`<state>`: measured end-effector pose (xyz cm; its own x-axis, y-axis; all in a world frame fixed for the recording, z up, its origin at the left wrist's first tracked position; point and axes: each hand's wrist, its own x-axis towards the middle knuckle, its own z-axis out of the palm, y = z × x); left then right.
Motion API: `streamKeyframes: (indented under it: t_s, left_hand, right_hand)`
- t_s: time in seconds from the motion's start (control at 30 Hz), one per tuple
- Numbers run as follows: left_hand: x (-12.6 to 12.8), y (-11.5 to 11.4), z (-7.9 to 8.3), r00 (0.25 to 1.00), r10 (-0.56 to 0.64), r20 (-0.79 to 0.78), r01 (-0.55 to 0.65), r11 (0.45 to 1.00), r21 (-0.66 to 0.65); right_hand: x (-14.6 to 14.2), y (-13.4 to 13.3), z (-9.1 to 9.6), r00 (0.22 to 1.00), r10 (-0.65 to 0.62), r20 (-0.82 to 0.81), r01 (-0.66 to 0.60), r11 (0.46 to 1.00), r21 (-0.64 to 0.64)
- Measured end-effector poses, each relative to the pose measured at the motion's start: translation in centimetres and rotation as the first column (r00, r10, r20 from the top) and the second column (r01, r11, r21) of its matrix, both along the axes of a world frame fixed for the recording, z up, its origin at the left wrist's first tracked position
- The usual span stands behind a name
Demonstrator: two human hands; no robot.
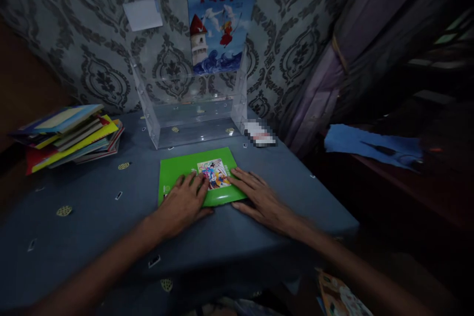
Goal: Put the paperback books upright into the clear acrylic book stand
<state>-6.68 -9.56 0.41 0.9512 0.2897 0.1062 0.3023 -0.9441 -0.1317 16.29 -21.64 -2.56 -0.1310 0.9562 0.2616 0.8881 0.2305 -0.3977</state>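
Observation:
A green book [177,165] with a colourful picture on its cover lies flat on the table [111,237], turned slightly. My left hand [183,202] rests palm down on the left part of the cover, fingers stretched forward. On the right side, my right hand [261,200] lies with its fingers on the cover's edge and its thumb by the near edge. Neither hand grips the book. Behind it stands a clear acrylic rack [192,131] with no books visible in it.
At the left, several books [81,133] are piled unevenly. A pixelated item [261,134] sits right of the rack. A blue poster [218,24] and a white card [143,15] are on the patterned wall. Beyond the table's right edge lies a blue cloth-like piece [370,143].

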Motion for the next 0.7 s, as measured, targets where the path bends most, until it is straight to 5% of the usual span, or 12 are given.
streamKeyframes:
  t_s: [0.27, 0.43, 0.6, 0.7]
  left_hand:
    - [0.3, -0.6, 1.1, 0.985, -0.059, -0.164, 0.087, 0.981, 0.173]
    - [0.3, 1.3, 3.4, 0.996, 0.065, -0.061, -0.069, 0.995, -0.074]
    - [-0.6, 3.5, 4.8, 0.947, 0.189, 0.258, -0.089, 0.930, -0.356]
    - [-1.3, 4.4, 5.3, 0.855, 0.262, 0.448, -0.040, 0.894, -0.447]
  right_hand:
    - [1.4, 1.8, 0.4, 0.975, 0.038, -0.219, -0.019, 0.996, 0.084]
    - [3.3, 5.8, 0.8, 0.804, 0.019, -0.594, -0.002, 1.000, 0.028]
    - [2.9, 9.7, 0.8, 0.703, 0.006, -0.711, 0.049, 0.997, 0.057]
    - [1.6, 10.9, 0.9, 0.483, 0.046, -0.874, 0.069, 0.994, 0.090]
